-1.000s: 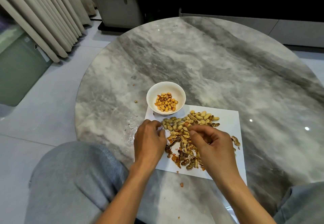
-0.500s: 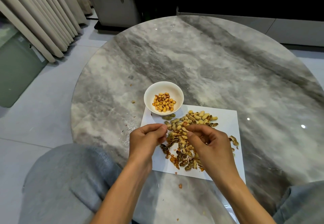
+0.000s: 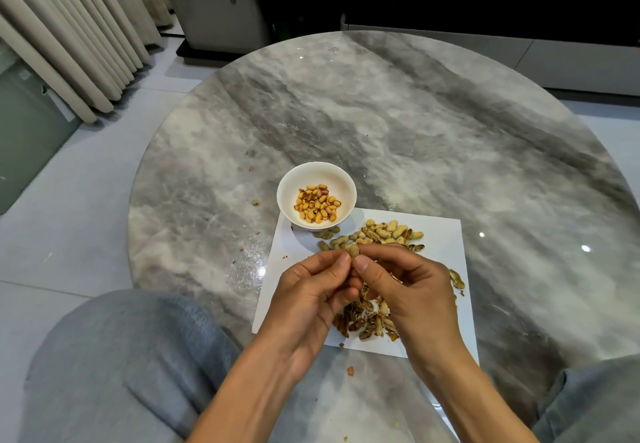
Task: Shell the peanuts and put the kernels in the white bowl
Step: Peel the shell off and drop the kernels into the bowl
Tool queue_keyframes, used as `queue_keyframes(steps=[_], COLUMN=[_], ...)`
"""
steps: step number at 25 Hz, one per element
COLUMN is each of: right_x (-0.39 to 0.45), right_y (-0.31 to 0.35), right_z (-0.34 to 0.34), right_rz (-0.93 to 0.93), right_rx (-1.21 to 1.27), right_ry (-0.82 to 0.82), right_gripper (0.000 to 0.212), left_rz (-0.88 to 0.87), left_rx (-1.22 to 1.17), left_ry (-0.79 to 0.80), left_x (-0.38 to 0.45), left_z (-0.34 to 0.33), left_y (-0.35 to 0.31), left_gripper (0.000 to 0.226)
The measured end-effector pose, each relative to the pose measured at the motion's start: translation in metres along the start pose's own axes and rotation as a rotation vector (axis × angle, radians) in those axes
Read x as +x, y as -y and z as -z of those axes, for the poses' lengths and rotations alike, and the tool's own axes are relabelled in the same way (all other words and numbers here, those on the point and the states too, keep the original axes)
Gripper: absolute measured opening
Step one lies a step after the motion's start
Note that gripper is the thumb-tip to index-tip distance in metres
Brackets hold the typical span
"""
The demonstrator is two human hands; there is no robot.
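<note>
Right now I see both hands raised together above the white sheet of paper (image 3: 443, 238), sharing one unshelled peanut (image 3: 353, 251) between them. My left hand (image 3: 311, 290) pinches the peanut from its side with thumb and forefinger curled in, and my right hand (image 3: 412, 286) pinches it from the other side, thumb tip pressed close to the left thumb. The fingers (image 3: 341, 262) of both hands are clenched on the shell; I cannot tell whether it has cracked.

Beyond the hands, at the far part of the paper, lies the heap of whole peanuts (image 3: 384, 233), partly hidden by my knuckles. Nearer to me, under and just below the hands, is the pile of broken shells (image 3: 367, 321), with one stray shell piece (image 3: 458, 280) by the right edge of the paper. The white bowl (image 3: 287, 196) stands at the far left corner of the paper, partly on it and partly on the table, and holds a small layer of kernels (image 3: 317, 207) at its bottom.

All this rests on a round grey marble table (image 3: 415, 124). A few crumbs (image 3: 350, 370) lie on the table near its edge. Grey trouser knees (image 3: 114, 363) show at the lower left and lower right.
</note>
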State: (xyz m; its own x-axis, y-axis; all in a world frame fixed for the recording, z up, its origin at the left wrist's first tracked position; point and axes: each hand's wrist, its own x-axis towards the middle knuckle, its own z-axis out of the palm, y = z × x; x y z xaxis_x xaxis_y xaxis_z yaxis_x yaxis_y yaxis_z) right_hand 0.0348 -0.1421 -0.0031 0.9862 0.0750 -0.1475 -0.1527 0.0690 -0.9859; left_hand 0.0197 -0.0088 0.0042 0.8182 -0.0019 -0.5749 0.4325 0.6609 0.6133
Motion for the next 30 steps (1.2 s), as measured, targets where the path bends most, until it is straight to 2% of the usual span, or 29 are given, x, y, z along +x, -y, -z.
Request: queue_keyframes(steps=[4, 10, 12, 14, 16, 18, 22, 27, 30], right_x=[0.001, 0.002, 0.002, 0.003, 0.002, 0.002, 0.002, 0.002, 0.003], right_y=[-0.002, 0.000, -0.003, -0.007, -0.011, -0.012, -0.012, -0.018, -0.016], right_z=[0.000, -0.001, -0.001, -0.002, -0.003, -0.004, -0.006, -0.007, -0.006], right_rz=[-0.037, -0.001, -0.063, -0.104, -0.107, -0.101, -0.090, -0.112, -0.103], right_rx=[0.104, 0.079, 0.116, 0.127, 0.135, 0.164, 0.176, 0.170, 0.157], right_ry=[0.038, 0.043, 0.037, 0.008, -0.016, -0.010, -0.007, -0.083, -0.039], right_gripper=[0.018, 0.016, 0.018, 0.022, 0.023, 0.024, 0.022, 0.020, 0.020], left_rz=[0.052, 0.062, -0.001, -0.142, -0.275, -0.325, -0.332, -0.318, -0.290], left_rx=[-0.095, -0.109, -0.080, 0.034, 0.169, 0.205, 0.204, 0.236, 0.190], left_ry=[0.032, 0.016, -0.016, -0.118, -0.226, -0.265, -0.252, -0.219, -0.173], left_x=[0.000, -0.001, 0.000, 0.001, 0.000, -0.003, -0.005, -0.008, -0.004], left_z=[-0.003, -0.004, -0.003, -0.003, -0.004, -0.006, -0.008, -0.011, -0.007], left_y=[0.004, 0.006, 0.007, 0.009, 0.010, 0.010, 0.009, 0.013, 0.012], left_gripper=[0.023, 0.018, 0.015, 0.012, 0.011, 0.015, 0.010, 0.011, 0.014])
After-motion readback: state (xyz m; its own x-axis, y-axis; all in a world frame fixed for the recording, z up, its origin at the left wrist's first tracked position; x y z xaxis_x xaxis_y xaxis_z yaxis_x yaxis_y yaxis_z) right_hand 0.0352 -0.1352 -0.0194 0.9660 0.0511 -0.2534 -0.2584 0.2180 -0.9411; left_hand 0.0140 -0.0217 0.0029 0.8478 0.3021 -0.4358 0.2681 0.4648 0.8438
